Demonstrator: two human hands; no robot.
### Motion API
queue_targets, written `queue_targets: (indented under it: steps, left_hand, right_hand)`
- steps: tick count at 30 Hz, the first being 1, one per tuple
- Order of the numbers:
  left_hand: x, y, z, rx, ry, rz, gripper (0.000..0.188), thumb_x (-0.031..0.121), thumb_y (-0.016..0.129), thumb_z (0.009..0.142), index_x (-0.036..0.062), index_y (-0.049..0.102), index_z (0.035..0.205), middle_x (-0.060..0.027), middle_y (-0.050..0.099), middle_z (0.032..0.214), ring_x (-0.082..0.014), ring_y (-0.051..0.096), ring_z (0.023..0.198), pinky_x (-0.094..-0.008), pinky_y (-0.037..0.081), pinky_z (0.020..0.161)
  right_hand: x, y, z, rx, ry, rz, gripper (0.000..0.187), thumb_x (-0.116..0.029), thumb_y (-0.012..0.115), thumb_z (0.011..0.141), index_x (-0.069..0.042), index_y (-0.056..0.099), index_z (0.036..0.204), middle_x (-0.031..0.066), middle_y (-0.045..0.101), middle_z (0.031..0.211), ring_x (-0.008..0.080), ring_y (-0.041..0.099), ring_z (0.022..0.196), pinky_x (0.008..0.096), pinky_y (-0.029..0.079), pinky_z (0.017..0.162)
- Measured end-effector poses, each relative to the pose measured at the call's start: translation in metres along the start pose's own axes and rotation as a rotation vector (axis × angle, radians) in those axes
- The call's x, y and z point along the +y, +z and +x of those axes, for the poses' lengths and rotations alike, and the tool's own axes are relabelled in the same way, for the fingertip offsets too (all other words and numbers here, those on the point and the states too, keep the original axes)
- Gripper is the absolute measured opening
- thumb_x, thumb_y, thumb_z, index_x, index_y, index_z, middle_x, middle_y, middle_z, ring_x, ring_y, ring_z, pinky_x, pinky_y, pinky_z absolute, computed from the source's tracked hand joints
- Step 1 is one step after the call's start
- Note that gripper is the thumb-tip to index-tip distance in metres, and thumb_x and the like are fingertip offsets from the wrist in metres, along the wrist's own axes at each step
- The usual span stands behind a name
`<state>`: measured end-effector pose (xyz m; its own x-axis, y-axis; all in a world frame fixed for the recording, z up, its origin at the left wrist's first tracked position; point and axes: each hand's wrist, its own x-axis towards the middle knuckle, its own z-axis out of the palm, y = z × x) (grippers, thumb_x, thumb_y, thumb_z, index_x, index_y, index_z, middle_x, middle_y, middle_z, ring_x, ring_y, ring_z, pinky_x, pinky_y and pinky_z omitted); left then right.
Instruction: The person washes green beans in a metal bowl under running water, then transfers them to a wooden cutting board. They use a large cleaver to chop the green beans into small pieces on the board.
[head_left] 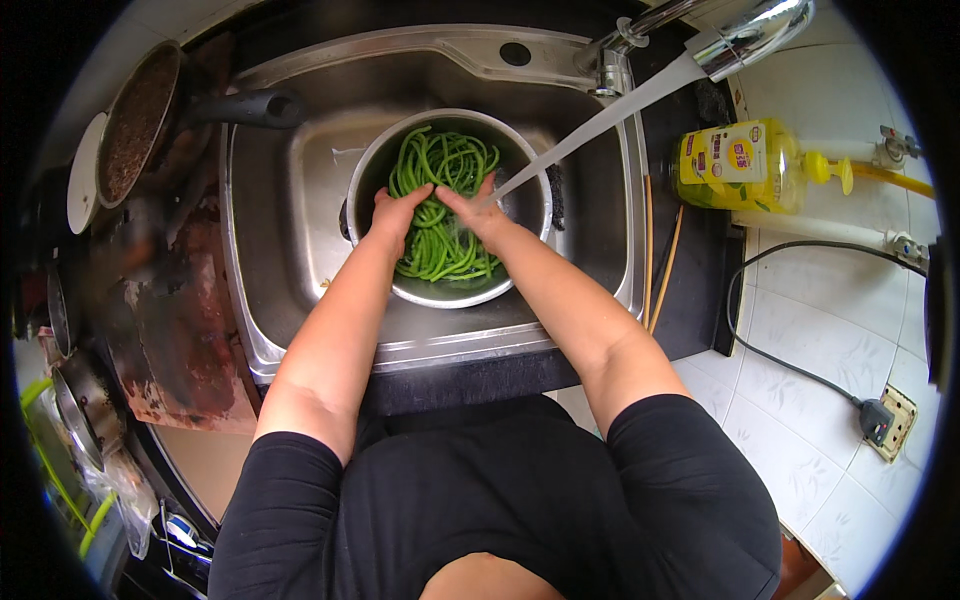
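Rinsing hands: left hand [397, 213] and right hand [474, 214] touch green beans [440, 252], fingers partly buried; cannot tell how firmly they grip.
Beans: all those seen lie in the pot [528, 235], seemingly mid-wash.
Sink [318, 225]: bears the pot.
Tap [752, 42]: water [600, 122] running, so rinsing looks unfinished.

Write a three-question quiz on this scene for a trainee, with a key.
1. True or false: water is running from the faucet.
2. Fill in: the left hand and right hand touch the green vegetables in the pot, which stands in the ____.
3. Choose: the yellow bottle lies in the picture (a) left of the pot, (b) right of the pot, (c) inside the pot.

Key: 1. True. 2. Sink. 3. b.
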<state>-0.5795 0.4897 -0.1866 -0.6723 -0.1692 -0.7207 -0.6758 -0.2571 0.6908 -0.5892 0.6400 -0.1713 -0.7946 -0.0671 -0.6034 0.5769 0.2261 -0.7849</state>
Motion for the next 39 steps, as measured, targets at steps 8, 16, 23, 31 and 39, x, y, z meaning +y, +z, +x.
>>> queue_targets:
  steps: [8,16,23,31,39]
  left_hand:
    - [0.042,-0.002,-0.073,0.022,0.466,0.356,0.077,0.023,0.078,0.067,-0.0029,0.037,0.127,-0.0167,0.058,0.112,-0.027,0.057,0.102,-0.0324,0.045,0.088]
    - [0.052,-0.024,-0.083,-0.081,0.542,0.916,0.055,0.028,0.068,0.073,0.0044,0.053,0.12,-0.0218,0.051,0.122,-0.0334,0.05,0.113,-0.0359,0.04,0.095]
    - [0.003,-0.016,-0.013,-0.043,0.126,0.27,0.072,0.029,0.068,0.077,-0.0068,0.034,0.13,-0.0198,0.051,0.122,-0.0264,0.051,0.111,-0.0336,0.041,0.092]
    - [0.047,-0.023,-0.056,-0.369,-0.037,-0.192,0.05,0.013,0.071,0.075,-0.0024,0.048,0.116,-0.0157,0.061,0.106,-0.0236,0.061,0.092,-0.0353,0.051,0.08]
    - [0.042,-0.038,-0.046,-0.073,0.364,0.532,0.057,0.017,0.067,0.077,-0.0069,0.042,0.122,-0.0221,0.055,0.115,-0.0315,0.054,0.106,-0.0348,0.042,0.093]
  right_hand:
    - [-0.022,-0.036,-0.024,-0.545,0.102,0.648,0.046,-0.014,0.063,0.081,-0.003,0.044,0.122,0.0104,0.056,0.109,0.0214,0.055,0.103,0.0396,0.045,0.09]
    - [0.052,-0.058,0.037,0.102,-0.05,-0.065,0.056,-0.017,0.054,0.075,0.003,0.044,0.126,0.0222,0.054,0.119,0.0312,0.052,0.111,0.0338,0.039,0.093]
    - [0.006,-0.003,0.006,0.167,0.133,0.115,0.099,-0.047,0.069,0.072,0.003,0.016,0.139,0.0214,0.031,0.138,0.0325,0.036,0.124,0.0405,0.033,0.1]
    - [-0.039,-0.032,-0.025,-0.429,0.127,0.551,0.049,-0.02,0.07,0.078,0.003,0.049,0.117,0.0129,0.06,0.106,0.0221,0.06,0.093,0.0335,0.05,0.082]
    - [-0.015,-0.058,-0.002,0.082,-0.409,-0.426,0.067,-0.031,0.071,0.073,0.007,0.044,0.122,0.0257,0.049,0.12,0.0343,0.048,0.113,0.0378,0.039,0.096]
